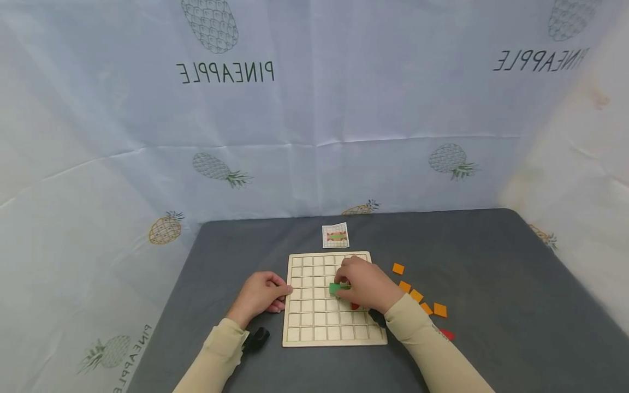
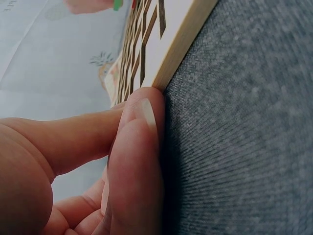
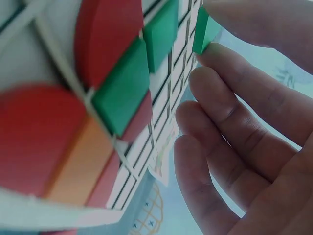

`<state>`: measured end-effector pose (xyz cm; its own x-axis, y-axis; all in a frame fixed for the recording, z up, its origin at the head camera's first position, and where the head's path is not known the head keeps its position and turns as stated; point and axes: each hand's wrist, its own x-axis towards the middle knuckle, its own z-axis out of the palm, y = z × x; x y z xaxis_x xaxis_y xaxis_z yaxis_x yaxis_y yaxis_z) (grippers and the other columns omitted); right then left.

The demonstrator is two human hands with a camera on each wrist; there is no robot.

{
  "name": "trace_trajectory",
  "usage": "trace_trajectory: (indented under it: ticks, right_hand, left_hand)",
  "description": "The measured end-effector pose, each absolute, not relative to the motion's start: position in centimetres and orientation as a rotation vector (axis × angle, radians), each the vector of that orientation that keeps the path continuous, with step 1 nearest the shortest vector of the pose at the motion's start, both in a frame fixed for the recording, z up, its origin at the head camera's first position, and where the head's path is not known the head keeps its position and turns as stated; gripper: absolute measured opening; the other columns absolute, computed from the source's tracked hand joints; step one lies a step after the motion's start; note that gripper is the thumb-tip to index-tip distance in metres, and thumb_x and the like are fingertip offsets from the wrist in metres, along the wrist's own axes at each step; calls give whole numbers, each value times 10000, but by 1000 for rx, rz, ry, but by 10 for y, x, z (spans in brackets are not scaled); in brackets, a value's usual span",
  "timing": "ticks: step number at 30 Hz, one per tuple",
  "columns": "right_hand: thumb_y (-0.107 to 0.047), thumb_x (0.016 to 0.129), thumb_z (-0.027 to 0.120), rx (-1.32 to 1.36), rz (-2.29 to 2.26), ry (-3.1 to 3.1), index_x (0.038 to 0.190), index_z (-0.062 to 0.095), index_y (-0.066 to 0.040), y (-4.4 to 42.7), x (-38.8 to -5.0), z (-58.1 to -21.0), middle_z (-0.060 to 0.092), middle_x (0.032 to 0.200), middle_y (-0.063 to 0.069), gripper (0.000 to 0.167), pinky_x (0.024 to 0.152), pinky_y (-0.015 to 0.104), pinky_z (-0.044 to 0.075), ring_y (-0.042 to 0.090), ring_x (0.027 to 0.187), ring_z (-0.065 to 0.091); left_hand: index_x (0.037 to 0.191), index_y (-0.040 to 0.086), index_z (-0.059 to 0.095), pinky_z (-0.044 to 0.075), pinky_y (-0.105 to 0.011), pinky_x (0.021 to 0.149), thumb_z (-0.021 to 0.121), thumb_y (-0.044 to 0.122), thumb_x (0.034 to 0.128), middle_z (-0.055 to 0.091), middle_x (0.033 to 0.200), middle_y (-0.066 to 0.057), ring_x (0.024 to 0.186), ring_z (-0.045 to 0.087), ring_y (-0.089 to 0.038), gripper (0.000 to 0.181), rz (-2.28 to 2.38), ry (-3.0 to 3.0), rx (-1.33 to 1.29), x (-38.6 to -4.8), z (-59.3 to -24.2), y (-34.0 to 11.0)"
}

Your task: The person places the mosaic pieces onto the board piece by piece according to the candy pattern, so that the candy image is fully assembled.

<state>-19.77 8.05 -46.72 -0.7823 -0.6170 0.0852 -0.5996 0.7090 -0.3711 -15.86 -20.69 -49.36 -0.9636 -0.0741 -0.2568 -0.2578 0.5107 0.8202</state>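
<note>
A pale wooden grid board (image 1: 307,319) lies on the dark table. At its left edge, the thumb and a finger of my left hand (image 1: 260,295) pinch the rim, close up in the left wrist view. Over the board's right half is my right hand (image 1: 366,281). It pinches a green square tile (image 3: 204,32) between thumb and index finger, its other fingers loosely bent. In the right wrist view, green tiles (image 3: 124,85), red curved tiles (image 3: 107,39) and an orange tile (image 3: 80,161) sit in the grid. In the head view the right hand hides most of them.
Behind the board lies a small pattern card (image 1: 336,236). Several orange square tiles (image 1: 440,310) are scattered to the right of the board, with a red tile (image 1: 447,334) beside the right sleeve. A pineapple-print curtain (image 1: 314,109) hangs around the grey table (image 1: 467,256).
</note>
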Motion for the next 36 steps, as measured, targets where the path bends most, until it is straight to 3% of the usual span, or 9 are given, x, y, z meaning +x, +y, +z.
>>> trace_trajectory:
  ticks: [27,36]
  right_hand:
    - [-245,918,877,-1080,-582,2833,1001,827,-204,73,-198,-473,680,981,-68,105,741,268,547,73,868,561]
    - [-231,924,872,-975,-666,2855,999,828,-189,100,-199,-463,683,949,-51,97,717,256,536,83,853,573]
  left_hand:
    - [981,63,732,635,-311,561,858,240,945,721,753,-88,601,723,-158,221,1445,2550,-302,-160,-492,-207]
    - [978,61,733,637,-314,556,865,239,939,717,749,-88,592,723,-153,225,1440,2546,-308,-161,-493,-207]
